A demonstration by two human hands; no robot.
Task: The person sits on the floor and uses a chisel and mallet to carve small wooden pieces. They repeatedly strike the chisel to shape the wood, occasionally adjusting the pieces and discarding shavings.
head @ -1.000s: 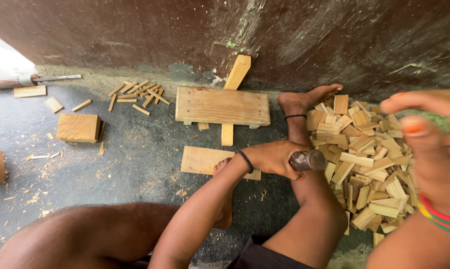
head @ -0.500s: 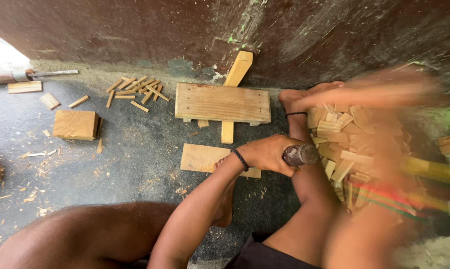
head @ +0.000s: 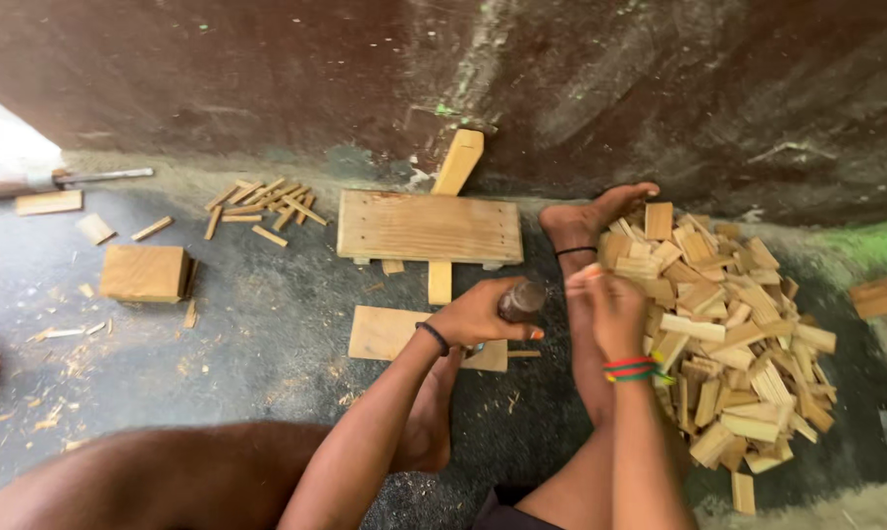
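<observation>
My left hand (head: 478,316) is closed around a tool with a dark round wooden handle (head: 520,299), held above a flat wooden board (head: 380,332) on the floor. My right hand (head: 612,312), with coloured bangles at the wrist, sits just right of the handle. Its fingers pinch what looks like a small pale wood piece (head: 581,277), blurred. A big pile of short wood offcuts (head: 733,324) lies right of that hand. My bare foot (head: 591,218) rests against the pile.
A low wooden stool-like block (head: 429,226) stands beyond the board, a slat (head: 458,162) leaning on the dark wall behind it. Thin sticks (head: 262,201), a square block (head: 144,272) and a long-handled tool (head: 61,180) lie to the left. Wood chips litter the floor.
My right hand has come down from the upper right near the camera to beside the tool handle. The left hand has stayed on the handle, nearly still.
</observation>
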